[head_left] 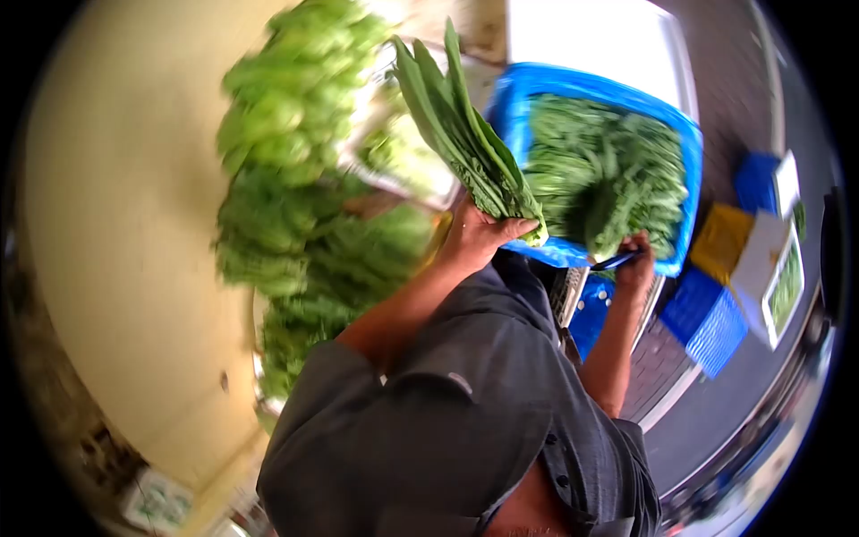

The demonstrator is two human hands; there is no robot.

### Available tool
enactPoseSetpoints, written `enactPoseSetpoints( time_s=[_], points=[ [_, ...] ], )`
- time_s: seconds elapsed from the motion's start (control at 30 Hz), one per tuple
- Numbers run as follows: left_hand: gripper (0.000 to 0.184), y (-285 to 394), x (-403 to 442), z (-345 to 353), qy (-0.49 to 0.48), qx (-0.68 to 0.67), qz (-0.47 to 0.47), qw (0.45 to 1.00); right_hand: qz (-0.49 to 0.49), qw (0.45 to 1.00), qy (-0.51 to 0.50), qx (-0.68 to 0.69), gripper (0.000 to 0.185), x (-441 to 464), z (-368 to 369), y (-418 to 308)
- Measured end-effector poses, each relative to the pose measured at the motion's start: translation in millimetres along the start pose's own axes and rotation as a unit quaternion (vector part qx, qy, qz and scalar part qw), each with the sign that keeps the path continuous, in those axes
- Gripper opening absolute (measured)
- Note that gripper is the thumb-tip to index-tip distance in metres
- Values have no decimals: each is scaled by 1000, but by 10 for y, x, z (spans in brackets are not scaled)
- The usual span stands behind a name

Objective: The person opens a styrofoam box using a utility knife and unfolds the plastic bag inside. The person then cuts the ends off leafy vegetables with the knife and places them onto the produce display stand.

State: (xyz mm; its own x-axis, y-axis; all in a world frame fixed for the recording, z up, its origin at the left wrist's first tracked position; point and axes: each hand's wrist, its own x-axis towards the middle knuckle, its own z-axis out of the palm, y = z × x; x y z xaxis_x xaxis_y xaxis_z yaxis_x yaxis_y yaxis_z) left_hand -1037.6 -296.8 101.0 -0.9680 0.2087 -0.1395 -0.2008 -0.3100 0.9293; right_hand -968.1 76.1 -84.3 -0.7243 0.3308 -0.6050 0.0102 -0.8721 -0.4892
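My left hand (pixel 479 234) is closed around the stem ends of a bunch of long-leaved greens (pixel 461 125), whose dark leaves fan up and away from me. In my right hand (pixel 638 258), beside the near edge of a blue-lined box (pixel 555 253), is a small dark-handled knife (pixel 616 260); its blade is hard to make out. More leafy greens (pixel 608 161) fill that box, just beyond my right hand. The two hands are apart.
Heaps of pale lettuce (pixel 295 89) and darker greens (pixel 277 224) lie to my left, along a yellowish wall (pixel 125 224). A white lid or box (pixel 599 36) stands behind the blue-lined box. Blue crates (pixel 705 313) and a yellow box (pixel 723 242) sit at right.
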Motion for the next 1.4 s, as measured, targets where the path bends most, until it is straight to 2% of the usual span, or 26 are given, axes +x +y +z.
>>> enactPoseSetpoints(
  time_s=[0.03, 0.07, 0.1, 0.13, 0.2, 0.27, 0.3, 0.33, 0.47, 0.57, 0.67, 0.73, 0.77, 0.83, 0.87, 0.9, 0.93, 0.97, 1.03, 1.1, 1.17, 1.23, 1.27, 1.3, 1.37, 1.4],
  points=[
    [34, 15, -185, -230, 16, 34, 24, 999, 27, 996, -86, -17, 14, 145, 35, -45],
    [31, 118, -419, -318, 96, 9, 10, 995, 26, 995, -90, -27, 18, 142, 272, -82],
    [33, -54, -691, -528, 166, 104, 85, 977, 48, 990, -128, -36, 25, 174, 435, -106],
    [35, 54, -925, -607, 235, 85, 47, 967, 42, 991, -96, -82, 28, 80, 723, -84],
    [41, -105, -1501, -1032, 315, 351, 53, 880, 50, 982, -58, -175, 31, -18, 954, -46],
    [46, -427, -1928, -1442, 401, 439, 27, 804, 82, 964, -60, -246, 32, 63, 969, -12],
    [47, -366, -1993, -1447, 484, 253, -30, 837, 67, 962, -34, -264, 33, 53, 1006, 71],
    [48, -335, -2030, -1451, 543, 55, -83, 833, 75, 958, -29, -275, 35, 53, 1030, 108],
    [58, -1039, -2028, -1886, 535, -83, -92, 836, 66, 941, -25, -332, 35, 58, 926, 227],
    [62, -1630, -1778, -2251, 481, -10, -111, 870, 59, 929, 12, -365, 29, -86, 932, 309],
    [64, -2131, -1623, -2526, 490, 129, -232, 830, 40, 916, 81, -390, 23, -153, 881, 339],
    [65, -2059, -1571, -2577, 476, 306, -234, 790, 41, 915, 78, -393, 23, -109, 670, 265],
    [67, -2040, -1554, -2553, 457, 392, -236, 763, 5, 893, 97, -440, 25, -81, 514, 236],
    [69, -2129, -1669, -2818, 370, 433, -258, 780, -101, 811, 58, -573, 28, 221, -155, 220],
    [66, -1983, -1680, -2747, 396, 444, -221, 773, -119, 779, 62, -612, 27, 79, -134, 210],
    [74, -1876, -1692, -2712, 401, 410, -237, 784, -135, 745, 72, -649, 26, -30, -21, 235],
    [75, -2116, -1808, -2875, 393, 430, -248, 774, -251, 650, 63, -715, 29, 226, -575, 177],
    [77, -1916, -1802, -2754, 375, 482, -295, 735, -347, 283, 5, -894, 39, 318, -952, 117],
    [76, -1504, -1777, -2433, 365, 514, -268, 729, -209, 545, 186, -790, 49, -162, -129, 320],
    [64, -1489, -1852, -2356, 407, 507, -231, 724, -220, 565, 181, -775, 57, -329, -71, 451],
    [54, -1344, -1741, -2206, 386, 371, -237, 810, -247, 548, 181, -778, 64, -280, -394, 630],
    [47, -1157, -1458, -1977, 341, 264, -237, 870, -116, 683, 140, -707, 73, -401, -229, 712],
    [45, -1073, -1280, -1814, 307, 228, -232, 894, -205, 580, 183, -767, 80, -458, -230, 859],
    [42, -1007, -1105, -1650, 272, 192, -227, 915, -182, 585, 197, -765, 85, -532, -84, 883],
    [39, -1015, -716, -1364, 180, 167, -229, 942, -209, 620, 203, -728, 83, -446, -224, 951],
    [37, -1134, -561, -1274, 140, 168, -217, 951, -233, 599, 217, -735, 79, -378, -315, 988]
  ],
)
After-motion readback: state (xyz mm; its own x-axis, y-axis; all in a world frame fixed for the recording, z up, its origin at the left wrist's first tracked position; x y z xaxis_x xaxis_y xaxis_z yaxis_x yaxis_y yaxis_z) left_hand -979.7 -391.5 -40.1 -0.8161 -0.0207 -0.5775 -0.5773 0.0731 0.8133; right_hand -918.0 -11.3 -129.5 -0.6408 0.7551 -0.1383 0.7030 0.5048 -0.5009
